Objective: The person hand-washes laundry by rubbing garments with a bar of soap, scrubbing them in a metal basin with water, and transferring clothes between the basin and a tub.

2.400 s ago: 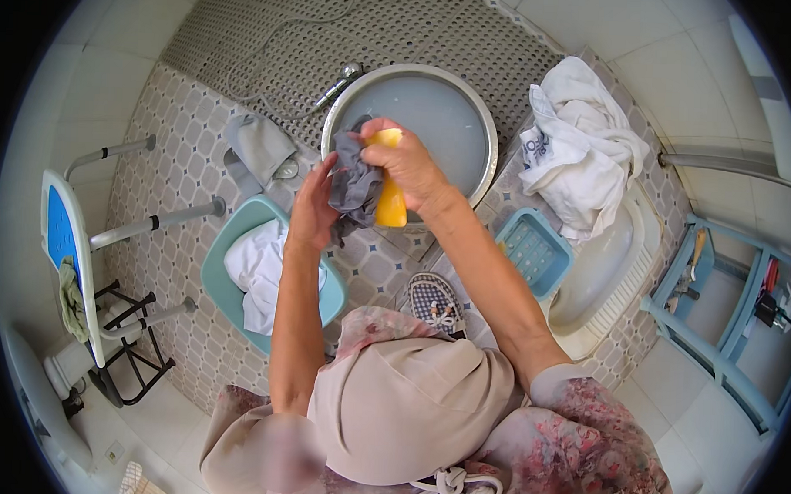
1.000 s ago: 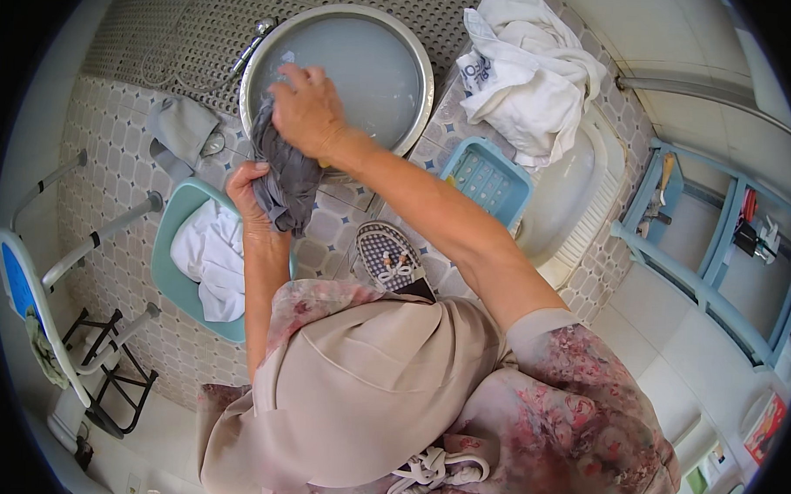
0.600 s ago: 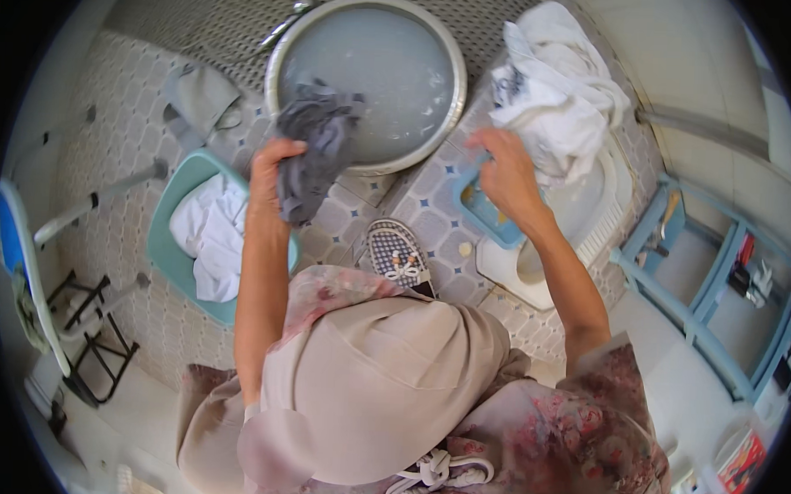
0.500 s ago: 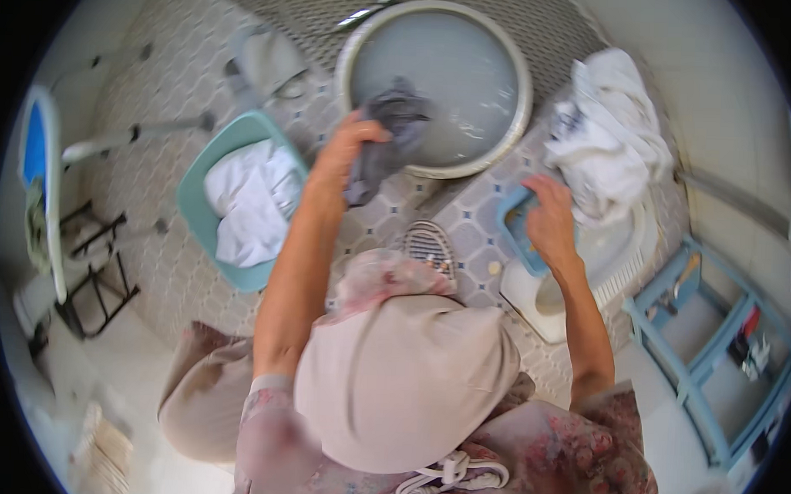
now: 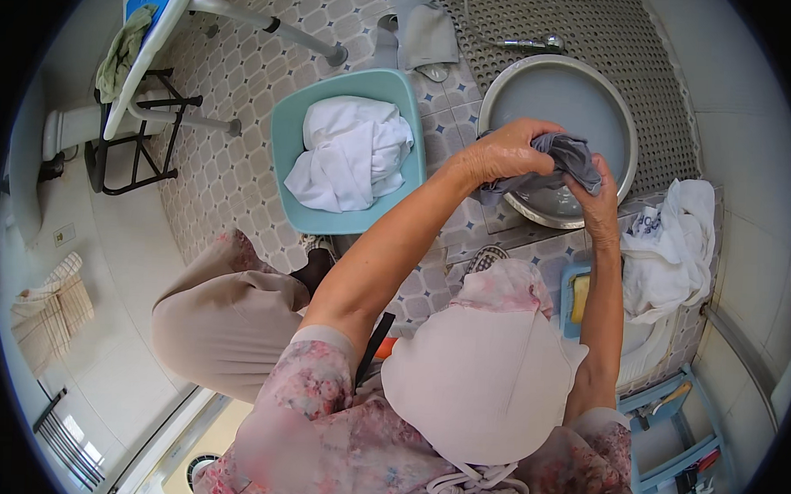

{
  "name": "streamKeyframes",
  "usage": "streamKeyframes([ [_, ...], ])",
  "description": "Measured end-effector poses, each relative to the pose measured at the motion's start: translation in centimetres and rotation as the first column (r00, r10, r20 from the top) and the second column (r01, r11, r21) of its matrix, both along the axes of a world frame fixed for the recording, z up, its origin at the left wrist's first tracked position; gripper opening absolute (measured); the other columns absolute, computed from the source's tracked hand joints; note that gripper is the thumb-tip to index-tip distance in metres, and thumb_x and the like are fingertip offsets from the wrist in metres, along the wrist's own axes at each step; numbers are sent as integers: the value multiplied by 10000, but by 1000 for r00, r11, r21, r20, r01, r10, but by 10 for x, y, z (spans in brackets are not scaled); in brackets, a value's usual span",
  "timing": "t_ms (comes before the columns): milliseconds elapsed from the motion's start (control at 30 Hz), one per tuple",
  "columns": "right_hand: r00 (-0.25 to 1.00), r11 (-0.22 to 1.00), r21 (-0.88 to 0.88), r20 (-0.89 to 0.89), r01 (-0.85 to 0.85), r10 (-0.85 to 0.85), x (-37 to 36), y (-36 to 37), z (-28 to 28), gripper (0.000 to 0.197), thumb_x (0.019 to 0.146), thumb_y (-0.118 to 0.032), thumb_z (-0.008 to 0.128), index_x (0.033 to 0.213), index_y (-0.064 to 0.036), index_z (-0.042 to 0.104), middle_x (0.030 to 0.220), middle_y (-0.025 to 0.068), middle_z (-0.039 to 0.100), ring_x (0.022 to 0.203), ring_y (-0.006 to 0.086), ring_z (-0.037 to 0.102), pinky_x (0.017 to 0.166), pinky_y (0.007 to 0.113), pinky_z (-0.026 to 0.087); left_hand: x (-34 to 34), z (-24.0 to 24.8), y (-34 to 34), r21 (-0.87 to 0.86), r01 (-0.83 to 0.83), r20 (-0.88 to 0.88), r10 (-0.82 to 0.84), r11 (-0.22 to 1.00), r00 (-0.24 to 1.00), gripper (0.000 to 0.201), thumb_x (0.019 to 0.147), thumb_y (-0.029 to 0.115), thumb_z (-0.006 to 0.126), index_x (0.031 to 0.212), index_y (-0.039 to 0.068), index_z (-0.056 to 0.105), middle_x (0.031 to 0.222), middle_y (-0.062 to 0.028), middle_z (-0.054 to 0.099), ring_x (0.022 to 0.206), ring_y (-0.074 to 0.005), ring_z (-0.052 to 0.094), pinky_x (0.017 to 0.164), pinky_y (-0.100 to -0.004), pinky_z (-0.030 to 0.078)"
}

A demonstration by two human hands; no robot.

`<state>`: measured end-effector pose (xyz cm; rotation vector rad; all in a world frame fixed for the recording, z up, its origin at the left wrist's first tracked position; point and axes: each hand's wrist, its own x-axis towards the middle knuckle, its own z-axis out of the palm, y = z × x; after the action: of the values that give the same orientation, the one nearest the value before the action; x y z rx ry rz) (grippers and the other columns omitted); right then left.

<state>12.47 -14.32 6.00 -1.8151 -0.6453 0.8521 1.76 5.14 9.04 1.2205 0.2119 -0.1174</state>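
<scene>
Dark-grey crumpled cloth, gripped by left hand and right hand, should be held wholly over round metal basin, upper right.

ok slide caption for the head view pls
Left hand and right hand hold a grey cloth over a round basin, white laundry in a tub to its left.

I am viewing: even, fairly bright light; soft shadows; a sheen glinting on my left hand; straight edges bending toward black corners; a smudge blurring my floral top.
</scene>
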Motion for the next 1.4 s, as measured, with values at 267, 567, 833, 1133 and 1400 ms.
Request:
streamKeyframes([
  [267, 755, 785, 300, -584, 542, -298, -9, 13, -36, 372, 796, 66, 574, 1152, -33, 534, 1075, 52, 574, 919, 137, 565, 864, 286, 457, -23, -55, -1, 372, -116, -173, 192, 921, 966, 341, 759, 60, 581, 1080, -28, 656, 913, -68, 676, 798, -116, 605, 750, -257, 491],
  [567, 813, 968, 56, 556, -246, 174, -122, 99, 69, 204, 786, -214, 688, 933, -92, 615, 863, 109, 648, 739, 366, 636, 630, 402, 523, -47, -125, 46, -932, -85, -43, 127, 352, 991, 323, 937, 391, 533, 918, 76, 601, 803, -49, 577, 716, -193, 589, 679, -297, 510],
  [833, 794, 897, -133, 531, 422, -295, -2, 71, -16, 266, 857, -278, 580, 747, -41, 629, 675, 230, 606, 625, 439, 598, 574, 482, 479, 30, -34, -53, -154, -609, -686, 359, 778, 633, 287, 951, 328, 499, 1015, 70, 608, 879, -73, 610, 766, -207, 609, 652, -339, 496],
  [1133, 728, 934, -42, 639, 354, -248, -38, 89, -19, 258, 851, -274, 557, 726, -58, 623, 681, 222, 624, 654, 437, 625, 591, 499, 494, 3, -53, -34, -174, -597, -650, 364, 783, 667, 285, 954, 297, 477, 1039, 80, 641, 898, -48, 661, 781, -161, 633, 632, -292, 489],
  [1400, 856, 830, 229, -238, 509, -459, -9, 51, -31, 126, 898, -110, 611, 978, -12, 613, 894, 47, 646, 794, 133, 585, 730, 279, 485, 26, -43, -26, -298, -690, -414, 562, 659, 716, 254, 905, 296, 636, 892, 43, 614, 801, -28, 584, 722, -132, 555, 669, -328, 473],
])
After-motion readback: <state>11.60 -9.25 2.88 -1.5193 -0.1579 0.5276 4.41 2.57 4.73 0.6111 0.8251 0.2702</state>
